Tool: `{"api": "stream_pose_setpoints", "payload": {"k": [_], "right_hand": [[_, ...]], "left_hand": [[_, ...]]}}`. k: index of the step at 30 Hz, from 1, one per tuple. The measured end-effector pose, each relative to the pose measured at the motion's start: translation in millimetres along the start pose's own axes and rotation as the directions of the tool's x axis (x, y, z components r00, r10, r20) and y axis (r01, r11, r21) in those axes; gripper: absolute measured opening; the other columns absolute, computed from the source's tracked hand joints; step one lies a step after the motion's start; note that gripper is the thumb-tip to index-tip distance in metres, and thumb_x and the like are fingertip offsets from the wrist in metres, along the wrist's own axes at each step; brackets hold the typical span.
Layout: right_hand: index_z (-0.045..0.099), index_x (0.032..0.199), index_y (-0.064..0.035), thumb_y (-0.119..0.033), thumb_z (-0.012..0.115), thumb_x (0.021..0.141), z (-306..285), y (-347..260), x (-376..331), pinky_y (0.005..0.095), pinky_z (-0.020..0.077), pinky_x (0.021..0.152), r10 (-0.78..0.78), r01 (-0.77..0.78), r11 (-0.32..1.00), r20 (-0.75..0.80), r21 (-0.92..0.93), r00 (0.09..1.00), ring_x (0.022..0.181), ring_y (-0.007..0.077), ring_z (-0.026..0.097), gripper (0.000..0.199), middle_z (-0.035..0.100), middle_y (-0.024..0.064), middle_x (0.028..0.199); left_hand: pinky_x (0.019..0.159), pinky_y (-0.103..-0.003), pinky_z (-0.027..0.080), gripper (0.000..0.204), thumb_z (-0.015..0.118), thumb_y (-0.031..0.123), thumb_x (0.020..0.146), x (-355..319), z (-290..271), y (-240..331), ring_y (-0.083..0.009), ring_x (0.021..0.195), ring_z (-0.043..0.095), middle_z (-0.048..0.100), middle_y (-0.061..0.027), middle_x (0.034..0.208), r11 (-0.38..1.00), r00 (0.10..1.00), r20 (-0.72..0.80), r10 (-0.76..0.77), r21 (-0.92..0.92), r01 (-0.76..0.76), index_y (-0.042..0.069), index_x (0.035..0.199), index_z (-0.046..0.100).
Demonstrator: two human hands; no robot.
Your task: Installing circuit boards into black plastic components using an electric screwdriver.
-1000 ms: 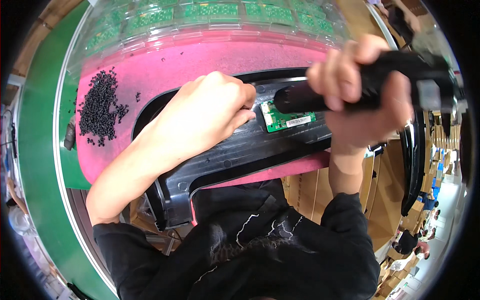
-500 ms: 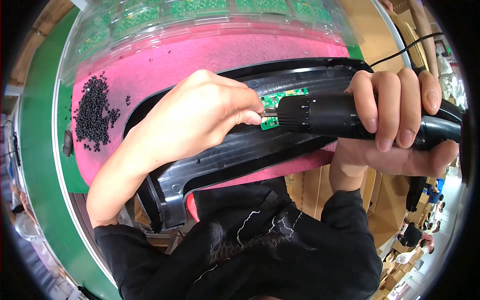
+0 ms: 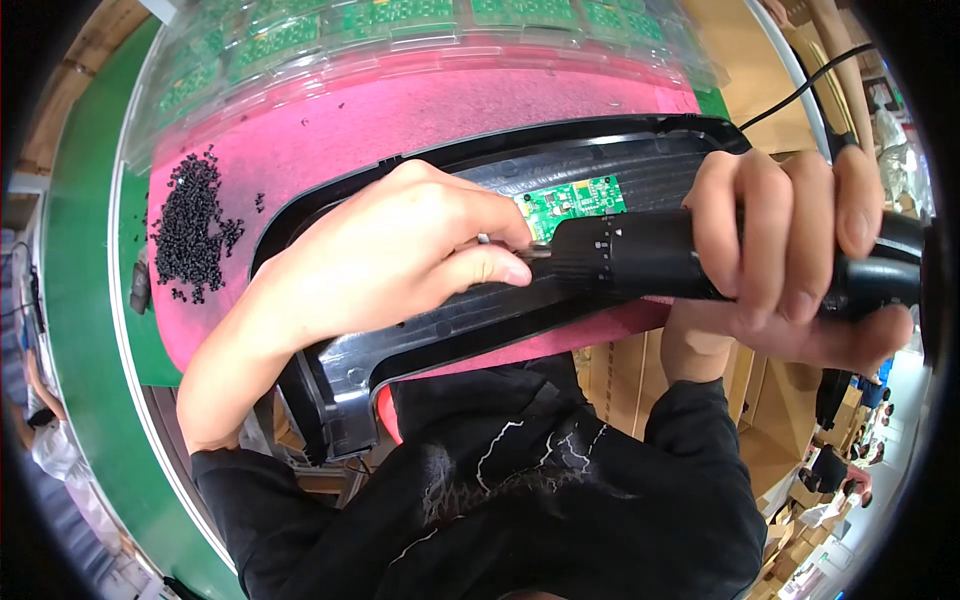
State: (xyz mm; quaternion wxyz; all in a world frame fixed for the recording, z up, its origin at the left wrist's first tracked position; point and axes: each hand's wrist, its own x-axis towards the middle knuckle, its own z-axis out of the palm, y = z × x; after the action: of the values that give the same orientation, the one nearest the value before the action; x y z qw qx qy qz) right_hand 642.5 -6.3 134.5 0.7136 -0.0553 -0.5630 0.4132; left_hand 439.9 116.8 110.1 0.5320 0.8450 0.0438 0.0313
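the black power driver [image 3: 650, 250] lies nearly level across the right half of the frame, its nose pointing left and ending close to the centre, where a short metal bit [image 3: 541, 252] juts out. the right hand [image 3: 780, 240] has its grip wrapped around the driver's body, fingers over the top and thumb below, presumably so that one hand alone can bear its weight and aim it. the left hand [image 3: 410, 235] comes in from the left with a narrow grip, thumb and forefinger pinched on the metal bit, perhaps to steady it; whether a small part sits between those fingertips cannot be told, as they hide the bit's end. just above the bit, right of centre, the green circuit board [image 3: 570, 203] rests inside the black plastic shell [image 3: 370, 365], which lies with its hollow side up, likely so that the board's seat can be reached. under the shell a pink mat [image 3: 450, 100] covers part of the green bench [image 3: 90, 330], maybe to spare the shell from scratches. a heap of small black pieces [image 3: 193, 235], screws by the look, sits loose at the mat's left, seemingly for easy picking by the left hand. clear trays [image 3: 330, 80] of more green boards line the top of the frame, arguably parked there to leave the middle free.
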Motion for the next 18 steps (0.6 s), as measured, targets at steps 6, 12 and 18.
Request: {"api": "stream_pose_setpoints", "payload": {"k": [6,12,18], "right_hand": [[0.049,0.110,-0.0050,-0.046,0.065,0.089,3.2,-2.7,-10.9,0.0243,0.0422,0.054,0.177,-0.205,0.932,-0.119,-0.299,0.977,0.056,0.0085,0.052,0.048,0.055,-0.0007,0.072],[0.049,0.104,-0.0051,-0.045,0.066,0.087,19.1,2.6,-10.5,0.0246,0.0400,0.050,0.208,-0.294,0.888,-0.259,-0.355,0.943,0.052,0.0089,0.048,0.046,0.053,0.0000,0.069],[0.049,0.099,-0.0052,-0.044,0.068,0.085,30.6,19.1,-3.7,0.0248,0.0379,0.047,0.265,-0.393,0.841,-0.352,-0.372,0.898,0.048,0.0093,0.045,0.045,0.051,0.0008,0.066]], "left_hand": [[0.067,-0.041,0.052,0.035,0.082,0.021,0.067,-29.6,-12.3,23.8,-0.0298,0.079,0.066,0.066,-0.0093,0.085,0.765,0.969,0.101,-0.227,0.633,0.113,0.004,0.091,0.064],[0.067,-0.043,0.051,0.019,0.078,0.014,0.069,-39.2,0.2,14.8,-0.0337,0.082,0.066,0.065,-0.0124,0.080,0.723,0.961,0.094,-0.262,0.678,0.131,0.004,0.081,0.066],[0.062,-0.045,0.052,0.009,0.068,0.007,0.074,-43.0,6.3,14.7,-0.0366,0.073,0.066,0.064,-0.0164,0.075,0.732,0.992,0.052,-0.113,0.679,0.048,-0.001,0.072,0.065]]}}
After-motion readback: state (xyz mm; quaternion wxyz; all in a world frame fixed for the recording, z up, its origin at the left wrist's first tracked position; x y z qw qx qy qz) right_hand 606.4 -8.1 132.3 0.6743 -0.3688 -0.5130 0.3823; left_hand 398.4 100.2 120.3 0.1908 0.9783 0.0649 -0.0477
